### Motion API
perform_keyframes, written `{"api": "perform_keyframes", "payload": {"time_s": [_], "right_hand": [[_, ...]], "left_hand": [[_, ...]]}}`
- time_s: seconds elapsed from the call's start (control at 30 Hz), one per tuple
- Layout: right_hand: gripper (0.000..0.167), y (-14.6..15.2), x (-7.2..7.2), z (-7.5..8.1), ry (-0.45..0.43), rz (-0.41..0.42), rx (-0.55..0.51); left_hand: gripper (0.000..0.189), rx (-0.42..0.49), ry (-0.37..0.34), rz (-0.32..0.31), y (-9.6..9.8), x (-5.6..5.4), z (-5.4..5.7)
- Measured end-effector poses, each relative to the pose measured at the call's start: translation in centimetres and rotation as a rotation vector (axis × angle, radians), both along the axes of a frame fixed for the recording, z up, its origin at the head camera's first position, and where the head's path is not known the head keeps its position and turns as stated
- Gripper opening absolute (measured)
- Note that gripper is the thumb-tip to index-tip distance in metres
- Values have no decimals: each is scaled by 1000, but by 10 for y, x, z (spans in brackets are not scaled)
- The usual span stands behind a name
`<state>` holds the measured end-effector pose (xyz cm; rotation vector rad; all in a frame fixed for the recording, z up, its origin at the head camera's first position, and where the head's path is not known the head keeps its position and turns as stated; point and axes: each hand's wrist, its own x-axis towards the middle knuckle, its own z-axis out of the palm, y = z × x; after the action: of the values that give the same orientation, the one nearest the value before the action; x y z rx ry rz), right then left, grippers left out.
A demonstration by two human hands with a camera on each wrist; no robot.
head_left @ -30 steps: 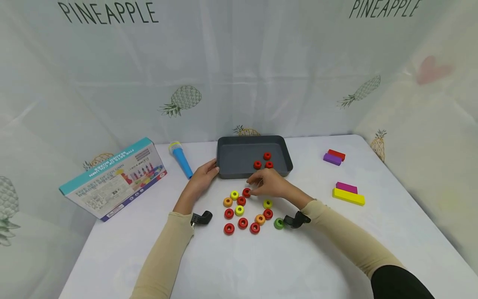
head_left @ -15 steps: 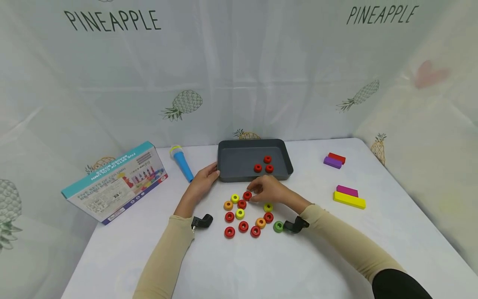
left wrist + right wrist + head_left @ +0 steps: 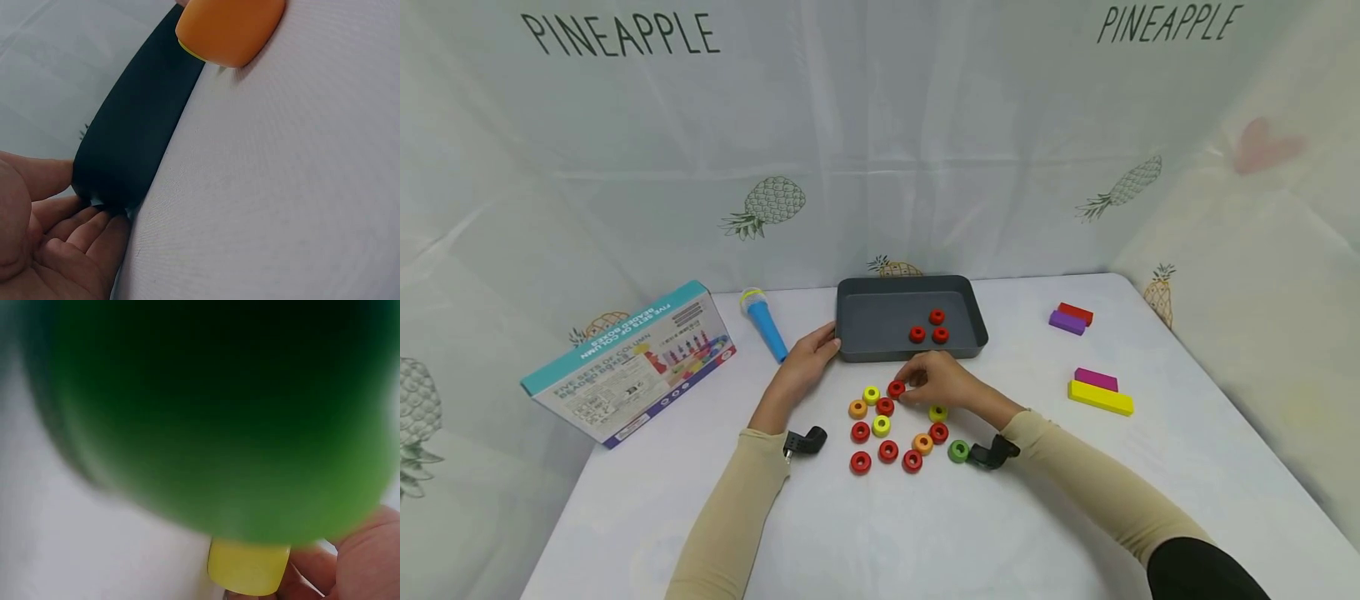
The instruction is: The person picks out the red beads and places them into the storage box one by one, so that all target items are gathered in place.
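My left hand [image 3: 808, 364] holds the near-left corner of a dark grey tray [image 3: 872, 321]. In the left wrist view the thumb lies along the wall of the tray [image 3: 134, 119], and the fingers bend at its corner. Three red beads sit inside, toward its right. With thumb and forefinger my right hand [image 3: 943, 381] pinches a red ring-shaped bead [image 3: 896, 389] in front of the tray. Close by lie a red bead [image 3: 885, 406] and a yellow bead [image 3: 871, 395]. In the right wrist view a blurred green bead [image 3: 237, 481] hides most of that hand.
Several red, orange and yellow beads lie nearer the person, with a green bead [image 3: 958, 451] beside the right wrist camera. A blue toy microphone [image 3: 765, 325] and a printed box [image 3: 636, 367] are at left. Purple [image 3: 1067, 322] and yellow blocks [image 3: 1101, 397] lie at right.
Both hands, the beads and the tray keep nearly the same places. The head view shifts slightly down, then back up; the right forearm and wrist camera shift very slightly.
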<state>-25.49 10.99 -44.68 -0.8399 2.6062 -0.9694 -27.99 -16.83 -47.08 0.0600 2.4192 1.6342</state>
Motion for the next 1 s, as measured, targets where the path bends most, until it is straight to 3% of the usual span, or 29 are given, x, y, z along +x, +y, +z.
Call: {"api": "perform_keyframes", "payload": {"time_s": [0.3,0.5,0.77,1.0], "right_hand": [[22,1,0,6,-18,-6,7],[22,2,-8,20,26,14,-22],[25,4,-28,47,94,-29,-54],[27,5,-51,51,100,-117,-24]], "left_hand": [[57,15,-7,-2,0,2,0],[56,27,0,-6,0,1,1],[57,36,13,-14,-3,1,3],[56,52,2,-17,-1,1,1]]}}
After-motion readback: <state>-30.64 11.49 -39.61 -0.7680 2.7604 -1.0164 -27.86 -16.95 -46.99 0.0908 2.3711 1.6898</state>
